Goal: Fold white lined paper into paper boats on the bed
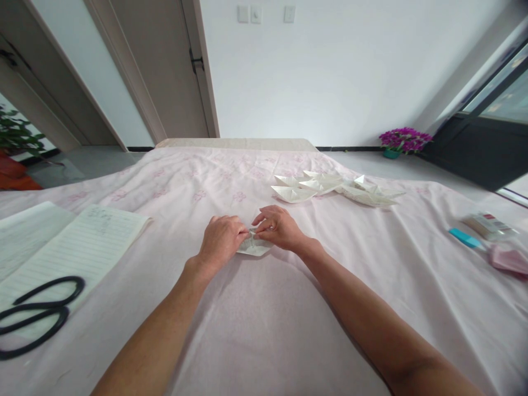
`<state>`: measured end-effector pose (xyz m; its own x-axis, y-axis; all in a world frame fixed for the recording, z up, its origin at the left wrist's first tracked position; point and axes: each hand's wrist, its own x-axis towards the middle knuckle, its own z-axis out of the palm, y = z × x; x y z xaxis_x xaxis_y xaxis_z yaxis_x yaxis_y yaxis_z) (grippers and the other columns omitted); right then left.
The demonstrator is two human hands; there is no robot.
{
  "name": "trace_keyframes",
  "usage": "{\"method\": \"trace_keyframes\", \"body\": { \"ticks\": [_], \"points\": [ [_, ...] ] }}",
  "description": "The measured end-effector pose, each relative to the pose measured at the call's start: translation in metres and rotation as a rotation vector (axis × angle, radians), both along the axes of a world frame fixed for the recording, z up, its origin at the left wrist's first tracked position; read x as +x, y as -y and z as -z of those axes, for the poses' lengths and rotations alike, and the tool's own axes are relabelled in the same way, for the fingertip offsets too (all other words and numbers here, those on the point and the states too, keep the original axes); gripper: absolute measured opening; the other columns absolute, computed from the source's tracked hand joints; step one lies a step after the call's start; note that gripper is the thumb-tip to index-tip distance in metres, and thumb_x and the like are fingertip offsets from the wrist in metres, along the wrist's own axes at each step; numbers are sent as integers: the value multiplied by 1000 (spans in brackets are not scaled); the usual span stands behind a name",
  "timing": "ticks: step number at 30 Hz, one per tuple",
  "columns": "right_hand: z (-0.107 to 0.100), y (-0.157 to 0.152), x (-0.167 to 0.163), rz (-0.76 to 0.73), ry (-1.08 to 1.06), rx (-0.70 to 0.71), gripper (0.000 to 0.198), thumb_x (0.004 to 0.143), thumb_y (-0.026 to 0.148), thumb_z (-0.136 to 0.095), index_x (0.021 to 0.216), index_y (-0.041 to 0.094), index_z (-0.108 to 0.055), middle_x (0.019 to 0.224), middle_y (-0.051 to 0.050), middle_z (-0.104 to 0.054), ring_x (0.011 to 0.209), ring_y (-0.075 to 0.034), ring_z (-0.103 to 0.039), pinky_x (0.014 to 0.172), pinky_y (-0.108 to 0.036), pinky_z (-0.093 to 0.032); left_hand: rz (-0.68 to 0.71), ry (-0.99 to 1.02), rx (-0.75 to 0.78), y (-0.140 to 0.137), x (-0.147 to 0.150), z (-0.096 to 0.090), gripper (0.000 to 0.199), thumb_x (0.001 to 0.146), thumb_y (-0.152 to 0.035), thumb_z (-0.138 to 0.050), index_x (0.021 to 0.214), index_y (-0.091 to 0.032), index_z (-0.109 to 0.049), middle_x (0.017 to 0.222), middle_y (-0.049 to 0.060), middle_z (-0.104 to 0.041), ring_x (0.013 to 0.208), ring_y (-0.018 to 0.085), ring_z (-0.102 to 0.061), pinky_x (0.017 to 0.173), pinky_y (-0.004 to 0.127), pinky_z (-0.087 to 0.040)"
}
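Note:
A small paper boat [254, 247], folded from pale paper with writing on it, lies on the pink cloth in the middle of the view. My left hand [224, 236] pinches its left side near the central peak. From the other side my right hand [280, 228] grips it, with thumb and fingertips on the paper close to that peak. Both hands hide the two ends of the boat. Farther back and to the right, several finished-looking paper boats [293, 193] stand grouped together on the cloth.
Black-handled scissors [53, 304] rest on an open lined notebook [99, 236] at left. On the right lie a blue item [465, 237], a clear-wrapped pack [490, 225] and a pink item [508, 258]. The floral cloth [185, 181] has wrinkles. Purple flowers [405, 139] stand on the floor.

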<state>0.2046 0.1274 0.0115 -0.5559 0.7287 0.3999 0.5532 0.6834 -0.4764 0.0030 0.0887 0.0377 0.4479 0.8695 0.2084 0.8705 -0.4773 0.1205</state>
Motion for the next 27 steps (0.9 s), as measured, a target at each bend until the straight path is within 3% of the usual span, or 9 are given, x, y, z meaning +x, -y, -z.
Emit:
{"method": "trace_keyframes", "body": {
  "ticks": [5,11,18,27],
  "points": [
    [-3,4,-4,-1,32,57,4,77,28,-77,73,27,-77,92,0,-73,97,-20,-59,94,-36,-38,13,21,-22,0,3,-2,36,95,-41,-47,81,-23,-74,80,4,-70,77,18,-61,70,31,-34],
    [-7,10,-8,27,74,54,4,78,28,-75,74,27,-76,90,-1,-72,98,-20,-57,97,-38,-35,-19,-9,20,4,5,-4,27,91,-32,-51,76,-22,-72,79,3,-71,74,18,-62,69,32,-35],
    [-10,16,-11,49,111,30,8,81,24,-70,83,28,-77,102,1,-71,104,-22,-55,96,-39,-36,9,-15,51,4,6,-4,27,87,-25,-50,70,-21,-70,75,5,-69,74,19,-61,69,33,-35],
    [-8,13,-5,48,157,13,18,77,17,-64,79,29,-77,105,2,-71,116,-25,-52,102,-41,-35,11,5,82,5,6,-6,26,85,-21,-49,68,-21,-69,72,4,-68,73,18,-59,71,33,-33]
  ]
}}
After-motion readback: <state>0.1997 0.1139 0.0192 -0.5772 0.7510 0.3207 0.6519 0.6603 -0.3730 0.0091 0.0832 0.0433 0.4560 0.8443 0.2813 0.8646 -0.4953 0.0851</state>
